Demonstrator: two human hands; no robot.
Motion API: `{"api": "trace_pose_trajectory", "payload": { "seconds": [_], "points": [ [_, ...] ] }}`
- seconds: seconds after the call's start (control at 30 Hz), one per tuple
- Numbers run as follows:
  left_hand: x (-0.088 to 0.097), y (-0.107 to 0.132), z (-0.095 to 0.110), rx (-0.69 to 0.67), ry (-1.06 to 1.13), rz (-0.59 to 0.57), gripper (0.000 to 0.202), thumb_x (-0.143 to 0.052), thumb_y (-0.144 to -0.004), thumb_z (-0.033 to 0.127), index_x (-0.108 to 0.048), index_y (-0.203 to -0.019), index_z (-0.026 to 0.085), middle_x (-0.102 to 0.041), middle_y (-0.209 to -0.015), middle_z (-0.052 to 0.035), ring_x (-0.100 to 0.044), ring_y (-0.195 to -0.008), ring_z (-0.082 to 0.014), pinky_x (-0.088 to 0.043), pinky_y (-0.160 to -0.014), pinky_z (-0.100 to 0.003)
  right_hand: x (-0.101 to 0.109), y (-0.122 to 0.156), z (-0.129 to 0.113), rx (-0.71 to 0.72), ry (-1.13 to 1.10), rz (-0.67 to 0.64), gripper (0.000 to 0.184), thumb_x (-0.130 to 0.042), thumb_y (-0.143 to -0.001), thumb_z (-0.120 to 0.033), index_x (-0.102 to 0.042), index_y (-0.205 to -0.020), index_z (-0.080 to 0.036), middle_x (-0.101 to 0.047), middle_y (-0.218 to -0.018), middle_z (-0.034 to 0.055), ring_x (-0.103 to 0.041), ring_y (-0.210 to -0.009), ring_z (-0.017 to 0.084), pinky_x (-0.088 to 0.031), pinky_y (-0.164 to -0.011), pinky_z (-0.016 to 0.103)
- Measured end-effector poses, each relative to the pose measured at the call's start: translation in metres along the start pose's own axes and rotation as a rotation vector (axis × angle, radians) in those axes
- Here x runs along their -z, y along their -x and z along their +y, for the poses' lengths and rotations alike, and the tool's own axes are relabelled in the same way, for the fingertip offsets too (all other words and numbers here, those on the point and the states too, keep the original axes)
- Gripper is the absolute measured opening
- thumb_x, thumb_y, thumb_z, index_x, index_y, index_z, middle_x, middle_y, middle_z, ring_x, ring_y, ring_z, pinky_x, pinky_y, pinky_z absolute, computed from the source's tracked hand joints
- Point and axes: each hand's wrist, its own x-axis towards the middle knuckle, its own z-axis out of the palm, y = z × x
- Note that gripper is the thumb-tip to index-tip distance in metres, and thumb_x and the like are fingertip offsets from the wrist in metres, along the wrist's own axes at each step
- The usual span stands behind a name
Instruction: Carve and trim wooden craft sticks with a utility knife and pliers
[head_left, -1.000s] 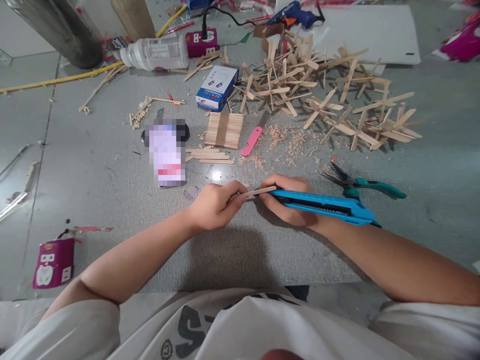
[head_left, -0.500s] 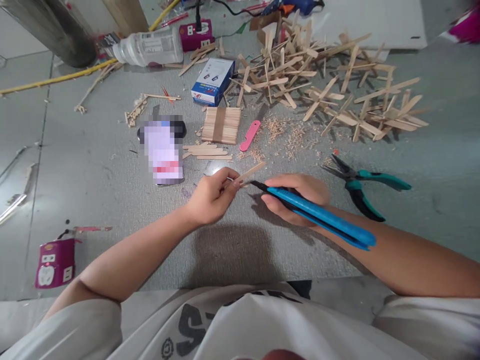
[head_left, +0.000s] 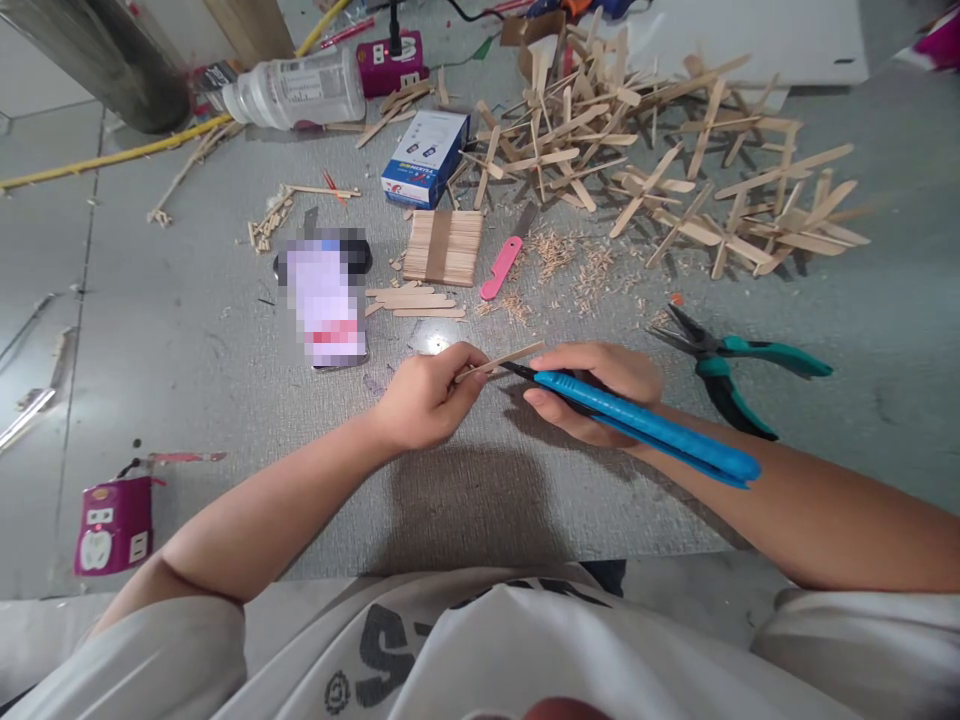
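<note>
Between the thumb and fingers of my left hand (head_left: 431,395) is a thin wooden craft stick (head_left: 521,352), its free end pointing right and slightly up. My right hand (head_left: 600,385) is closed around a blue utility knife (head_left: 652,428). The knife's black tip meets the craft stick close to my left fingertips; the blade itself is hard to make out. Just beyond my hands lie several loose craft sticks (head_left: 416,300) and a banded bundle of craft sticks (head_left: 442,247). A pink folding knife (head_left: 502,267) rests beside the bundle.
Teal-handled pliers (head_left: 739,365) lie right of my right hand. Wood shavings (head_left: 555,255) are scattered ahead. Crossed-stick pieces (head_left: 585,130) pile up at the back right. A blue-white box (head_left: 426,160), a plastic bottle (head_left: 300,90), a blurred phone (head_left: 326,300) and a purple power socket (head_left: 114,525) stand around.
The craft stick in my left hand has tilted flatter and turned more edge-on, its free end lower and further right. The utility knife stays against it, barely shifted.
</note>
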Motion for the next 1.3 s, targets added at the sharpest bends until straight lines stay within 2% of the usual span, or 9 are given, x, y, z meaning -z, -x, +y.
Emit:
{"api": "trace_pose_trajectory", "payload": {
  "seconds": [0.2, 0.37, 0.43, 0.57, 0.7, 0.87, 1.1, 1.2, 1.3],
  "points": [
    [0.0, -0.001, 0.001, -0.013, -0.083, -0.025, 0.027, -0.054, -0.112, 0.042, -0.069, -0.109, 0.02, -0.055, -0.063, 0.0062, -0.046, -0.055, -0.0121, -0.037, -0.062, -0.026, -0.004, 0.005, -0.004, -0.086, -0.029, 0.073, 0.03, -0.078, -0.107, -0.05, -0.07, -0.133, -0.036, -0.088, -0.1, 0.0049, -0.084, -0.079, 0.027, -0.069, -0.072, 0.043],
    [0.001, -0.002, 0.002, -0.034, -0.139, -0.053, 0.024, -0.057, -0.109, 0.04, -0.07, -0.11, 0.02, -0.054, -0.063, 0.0069, -0.045, -0.056, -0.0118, -0.035, -0.063, -0.026, -0.002, -0.001, -0.005, -0.012, -0.038, 0.049, 0.014, -0.079, -0.107, -0.04, -0.074, -0.12, -0.035, -0.089, -0.103, 0.002, -0.085, -0.08, 0.023, -0.068, -0.074, 0.037],
    [0.001, -0.002, 0.002, -0.018, -0.115, -0.056, 0.023, -0.058, -0.109, 0.039, -0.071, -0.11, 0.02, -0.055, -0.063, 0.0068, -0.045, -0.056, -0.0115, -0.036, -0.063, -0.026, 0.0, -0.004, -0.002, 0.017, -0.02, -0.026, 0.009, -0.075, -0.11, -0.044, -0.076, -0.11, -0.035, -0.088, -0.094, 0.0009, -0.083, -0.077, 0.022, -0.066, -0.074, 0.036],
    [0.0, -0.003, 0.004, 0.044, 0.02, -0.021, 0.026, -0.058, -0.11, 0.041, -0.072, -0.106, 0.019, -0.056, -0.063, 0.0058, -0.046, -0.058, -0.011, -0.035, -0.061, -0.025, 0.002, -0.007, 0.005, 0.058, -0.009, -0.153, 0.026, -0.068, -0.113, -0.055, -0.078, -0.099, -0.035, -0.082, -0.077, -0.0004, -0.076, -0.067, 0.021, -0.064, -0.072, 0.038],
    [-0.001, -0.005, 0.002, 0.115, 0.228, 0.022, 0.029, -0.059, -0.112, 0.045, -0.069, -0.107, 0.019, -0.058, -0.063, 0.0052, -0.048, -0.056, -0.0116, -0.034, -0.058, -0.026, -0.002, -0.007, 0.011, 0.029, 0.004, -0.213, 0.032, -0.069, -0.111, -0.066, -0.077, -0.1, -0.038, -0.083, -0.08, 0.0014, -0.075, -0.067, 0.023, -0.062, -0.072, 0.042],
    [-0.004, -0.009, -0.002, 0.111, 0.375, 0.073, 0.021, -0.062, -0.11, 0.042, -0.062, -0.104, 0.021, -0.058, -0.061, 0.0059, -0.05, -0.055, -0.0117, -0.039, -0.058, -0.026, -0.014, -0.004, 0.007, 0.201, 0.074, -0.009, 0.013, -0.078, -0.107, -0.043, -0.076, -0.118, -0.038, -0.083, -0.081, -0.0003, -0.078, -0.068, 0.024, -0.06, -0.069, 0.041],
    [-0.005, -0.011, -0.007, 0.089, 0.372, 0.089, 0.018, -0.062, -0.109, 0.04, -0.06, -0.103, 0.022, -0.059, -0.062, 0.0062, -0.053, -0.055, -0.0113, -0.042, -0.058, -0.025, -0.026, -0.006, -0.004, -0.063, 0.173, 0.081, 0.023, -0.064, -0.109, -0.053, -0.072, -0.12, -0.035, -0.084, -0.087, 0.0061, -0.08, -0.077, 0.03, -0.064, -0.078, 0.05],
    [-0.005, -0.011, -0.006, 0.097, 0.368, 0.092, 0.021, -0.061, -0.11, 0.042, -0.061, -0.105, 0.022, -0.06, -0.062, 0.006, -0.055, -0.055, -0.0114, -0.043, -0.059, -0.025, -0.027, -0.012, 0.002, 0.071, 0.166, 0.089, 0.019, -0.069, -0.104, -0.046, -0.071, -0.12, -0.035, -0.083, -0.086, 0.0038, -0.077, -0.071, 0.027, -0.062, -0.076, 0.047],
    [-0.005, -0.011, -0.004, 0.105, 0.373, 0.099, 0.025, -0.062, -0.11, 0.046, -0.063, -0.106, 0.021, -0.061, -0.061, 0.0058, -0.055, -0.055, -0.0112, -0.044, -0.058, -0.025, -0.024, -0.015, 0.011, 0.341, 0.187, 0.214, 0.024, -0.07, -0.104, -0.034, -0.066, -0.128, -0.034, -0.081, -0.083, 0.0, -0.073, -0.064, 0.021, -0.059, -0.068, 0.041]
  ]
}}
